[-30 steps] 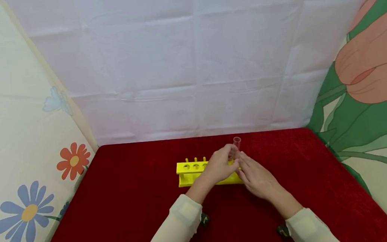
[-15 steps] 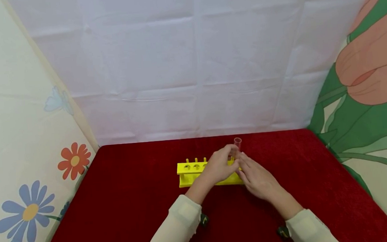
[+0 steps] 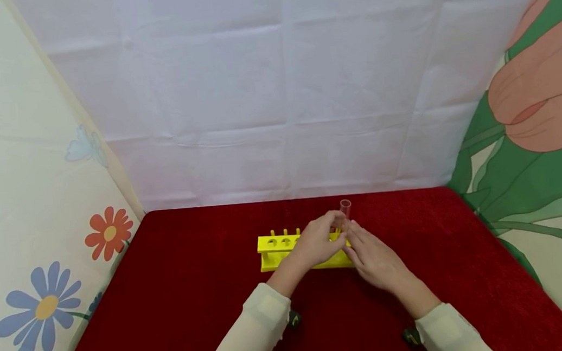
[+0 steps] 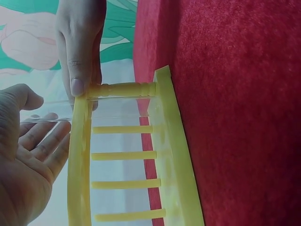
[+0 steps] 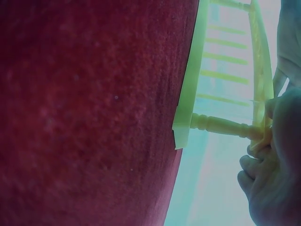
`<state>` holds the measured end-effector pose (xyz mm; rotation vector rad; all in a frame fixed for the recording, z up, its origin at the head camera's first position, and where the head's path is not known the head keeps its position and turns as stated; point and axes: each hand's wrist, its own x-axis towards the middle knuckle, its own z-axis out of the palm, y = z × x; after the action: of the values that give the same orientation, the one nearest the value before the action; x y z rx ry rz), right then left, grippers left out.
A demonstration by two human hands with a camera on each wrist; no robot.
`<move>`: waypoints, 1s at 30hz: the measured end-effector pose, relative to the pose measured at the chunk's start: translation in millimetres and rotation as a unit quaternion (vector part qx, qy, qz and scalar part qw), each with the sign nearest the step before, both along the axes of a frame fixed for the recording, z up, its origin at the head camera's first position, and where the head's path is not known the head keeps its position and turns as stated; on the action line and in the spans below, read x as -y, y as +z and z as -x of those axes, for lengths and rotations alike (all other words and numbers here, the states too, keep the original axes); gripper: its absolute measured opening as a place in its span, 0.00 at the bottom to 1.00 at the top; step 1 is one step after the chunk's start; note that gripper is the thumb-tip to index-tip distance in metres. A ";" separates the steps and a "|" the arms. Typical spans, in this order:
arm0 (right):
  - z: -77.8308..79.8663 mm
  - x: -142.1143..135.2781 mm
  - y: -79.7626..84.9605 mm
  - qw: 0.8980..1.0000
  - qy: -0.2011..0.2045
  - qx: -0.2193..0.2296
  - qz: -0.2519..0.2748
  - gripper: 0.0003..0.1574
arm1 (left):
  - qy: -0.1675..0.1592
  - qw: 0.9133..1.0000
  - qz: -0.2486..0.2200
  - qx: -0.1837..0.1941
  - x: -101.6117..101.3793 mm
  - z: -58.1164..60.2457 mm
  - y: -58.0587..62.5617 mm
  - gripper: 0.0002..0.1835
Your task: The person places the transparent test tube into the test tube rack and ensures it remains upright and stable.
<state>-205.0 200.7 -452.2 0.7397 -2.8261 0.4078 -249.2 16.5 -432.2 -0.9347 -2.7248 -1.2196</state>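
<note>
A clear test tube (image 3: 345,208) stands upright at the right end of a yellow test tube rack (image 3: 267,260). My left hand (image 3: 315,241) reaches over the rack and holds the tube's upper part between thumb and fingers. In the left wrist view, the tube (image 4: 120,108) passes down through the rack's top bar to its base. My right hand (image 3: 376,258) grips the right end of the top bar. The right wrist view shows that hand (image 5: 275,176) at the bar's end, beside the rack's end post (image 5: 221,126). In the head view, the hands hide the rack's right part.
The rack stands on a table covered with red cloth (image 3: 191,290). Behind it hangs a white cloth (image 3: 276,105). Flower-printed cloths flank the table on the left (image 3: 29,215) and right (image 3: 550,178). Several thin pegs (image 4: 124,156) rise along the rack.
Both hands, the tube and the rack stay nearly in place. The whole head view shifts very slightly.
</note>
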 end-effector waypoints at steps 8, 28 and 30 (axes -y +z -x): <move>-0.7 -0.1 1.9 1.000 0.007 -0.011 -0.001 0.35 | -0.004 1.000 0.019 -0.011 3.0 1.4 -2.9 0.29; 0.4 -1.3 1.3 1.000 0.005 -0.013 -0.004 0.34 | -0.004 0.991 0.121 -0.055 13.9 -3.3 -1.8 0.32; 0.5 -1.2 1.1 1.000 0.005 -0.014 -0.005 0.34 | -0.002 0.989 0.135 -0.066 16.1 -3.9 -1.5 0.33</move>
<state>-205.4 201.9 -451.1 0.7545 -2.8023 0.3825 -245.3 0.4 -433.8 -1.0018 -2.8257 -0.7690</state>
